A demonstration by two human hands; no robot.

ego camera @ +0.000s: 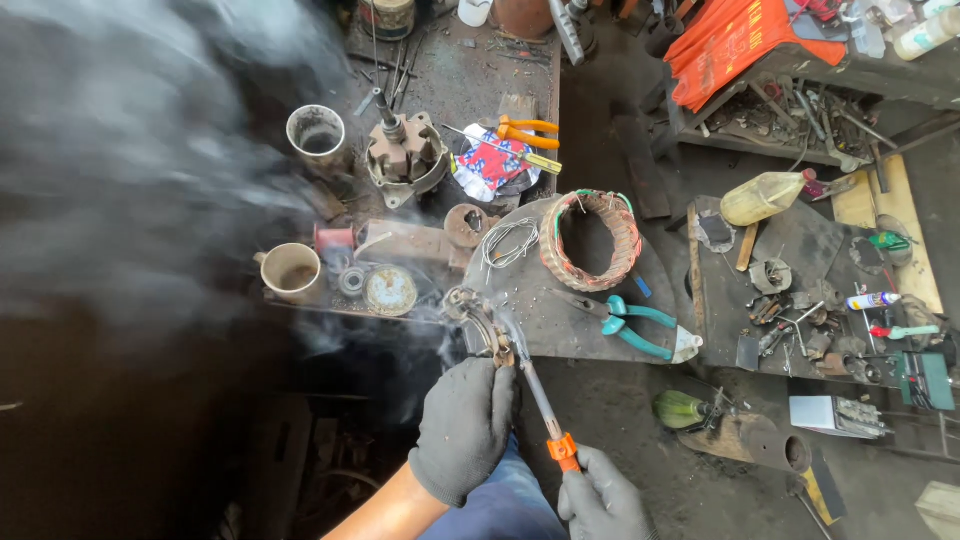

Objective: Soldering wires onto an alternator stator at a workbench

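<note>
The left hand (pixel 465 428), in a dark grey knitted glove, is clenched around a small curved metal part (pixel 487 330) that it holds against the near edge of the dark, grimy metal bench (pixel 570 330); the glove hides most of the part, so its shape is hard to make out. The right hand (pixel 603 497), gloved the same way and partly cut off by the bottom of the picture, grasps the orange-collared handle of a soldering iron (pixel 540 400), whose tip meets the part where smoke rises. That smoke blurs much of the left side of the view. Just beyond on the bench lie teal-handled pliers (pixel 630 325) and a ring-shaped stator wound with copper wire (pixel 590 240), with a loose coil of thin wire (pixel 508 243) beside it. Towards the far left corner stand two dirty cups (pixel 292 270), a round tin (pixel 390 290), and orange-handled pliers (pixel 525 130).
</note>
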